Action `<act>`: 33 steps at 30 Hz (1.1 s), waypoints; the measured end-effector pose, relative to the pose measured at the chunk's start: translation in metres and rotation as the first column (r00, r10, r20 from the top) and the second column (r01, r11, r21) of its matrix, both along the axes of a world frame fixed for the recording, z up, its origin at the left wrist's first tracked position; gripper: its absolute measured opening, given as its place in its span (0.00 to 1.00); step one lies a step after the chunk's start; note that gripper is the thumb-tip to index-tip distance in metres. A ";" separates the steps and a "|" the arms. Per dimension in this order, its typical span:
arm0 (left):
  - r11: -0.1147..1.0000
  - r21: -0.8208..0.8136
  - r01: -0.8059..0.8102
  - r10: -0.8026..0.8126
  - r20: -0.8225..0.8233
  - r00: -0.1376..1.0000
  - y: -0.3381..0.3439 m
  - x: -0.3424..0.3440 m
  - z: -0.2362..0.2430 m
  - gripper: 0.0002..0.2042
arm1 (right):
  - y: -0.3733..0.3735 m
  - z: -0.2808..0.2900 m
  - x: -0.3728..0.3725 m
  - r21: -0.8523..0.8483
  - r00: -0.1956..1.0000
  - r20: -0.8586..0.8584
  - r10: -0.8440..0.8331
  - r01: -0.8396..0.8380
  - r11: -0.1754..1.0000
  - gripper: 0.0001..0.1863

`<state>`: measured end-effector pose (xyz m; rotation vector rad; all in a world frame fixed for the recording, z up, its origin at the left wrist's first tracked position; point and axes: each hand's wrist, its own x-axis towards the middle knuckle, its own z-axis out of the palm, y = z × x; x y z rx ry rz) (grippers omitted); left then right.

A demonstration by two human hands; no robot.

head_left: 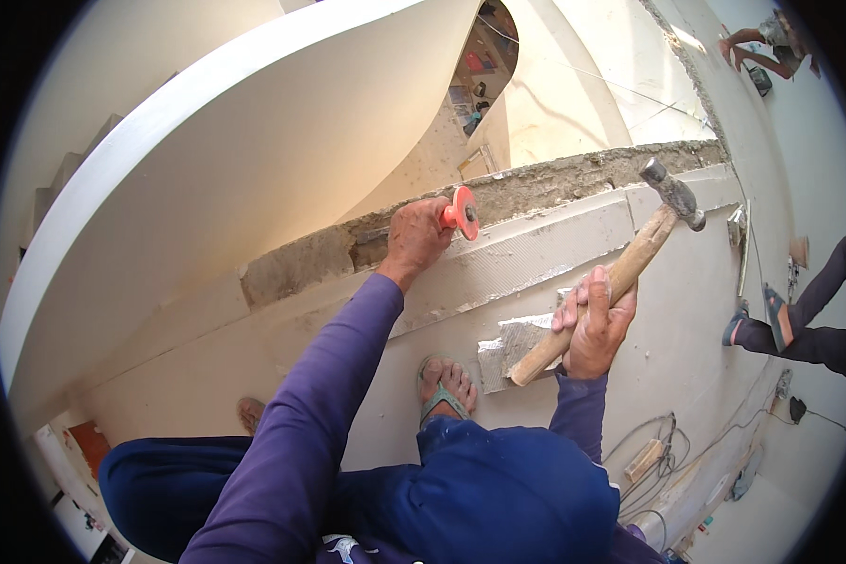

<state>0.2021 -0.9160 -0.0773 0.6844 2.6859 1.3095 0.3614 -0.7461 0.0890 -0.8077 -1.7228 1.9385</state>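
Observation:
My left hand [418,235] is closed around a chisel with a red-orange round hand guard [462,214], held at a rough, broken concrete strip [559,180] along a low ledge. The chisel's shaft is mostly hidden by the hand. My right hand [597,320] grips the wooden handle of a hammer [677,195], whose metal head is raised to the right of the chisel. A pale ridged band [512,263] runs along the near side of the broken strip. Broken grey pieces [526,343] lie beside my sandaled foot [446,395].
A curved white wall [207,132] rises at the left, with an opening onto a lower cluttered area beyond the ledge. Another person's legs [799,310] are at the right; a second person [771,47] is at the top right. Cables [658,461] and an extension block [646,460] lie at the lower right.

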 end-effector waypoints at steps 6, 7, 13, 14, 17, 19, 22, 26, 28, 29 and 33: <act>1.000 -0.023 0.009 -0.008 0.014 1.000 0.007 0.002 -0.001 0.05 | -0.004 -0.045 0.016 0.188 0.824 0.471 0.315 -0.442 0.877 0.13; 0.999 -0.047 0.014 -0.014 0.014 1.000 0.007 0.003 -0.005 0.05 | 0.004 -0.064 0.026 0.247 0.792 0.489 0.364 -0.526 0.814 0.14; 0.993 -0.111 -0.040 0.048 0.070 0.996 0.010 -0.003 -0.006 0.05 | 0.026 -0.010 -0.004 -0.092 0.993 0.104 -0.059 0.069 0.993 0.13; 0.994 -0.096 -0.052 0.061 0.088 0.994 0.012 -0.004 -0.002 0.04 | 0.027 -0.011 -0.010 -0.083 0.990 0.068 -0.126 0.132 0.988 0.13; 0.992 -0.102 -0.069 0.081 0.113 0.990 0.014 -0.008 0.003 0.04 | 0.016 -0.030 -0.015 -0.062 0.990 0.110 -0.088 0.095 0.993 0.11; 0.991 -0.115 -0.071 0.086 0.127 0.988 0.011 -0.008 0.001 0.04 | -0.001 -0.050 -0.006 -0.087 0.910 0.338 0.240 -0.224 0.971 0.11; 0.989 -0.120 -0.082 0.096 0.119 0.988 0.007 -0.011 -0.002 0.05 | 0.014 -0.038 -0.007 -0.172 0.678 0.527 0.512 -0.505 0.846 0.10; 0.988 -0.077 -0.136 0.142 0.076 0.987 0.016 -0.009 0.002 0.04 | 0.038 -0.030 -0.010 -0.091 0.962 0.252 0.105 -0.084 0.992 0.11; 0.985 -0.050 -0.162 0.165 0.060 0.984 0.016 -0.010 0.000 0.04 | 0.040 -0.031 -0.024 -0.088 0.977 0.044 -0.208 0.211 0.974 0.11; 0.984 -0.052 -0.173 0.176 0.049 0.983 0.012 -0.011 -0.003 0.03 | 0.033 -0.036 -0.028 -0.110 0.981 0.060 -0.186 0.191 0.975 0.11; 0.983 -0.095 -0.159 0.164 0.040 0.986 0.021 -0.010 -0.001 0.03 | 0.005 -0.058 -0.020 -0.079 0.913 0.335 0.233 -0.219 0.972 0.12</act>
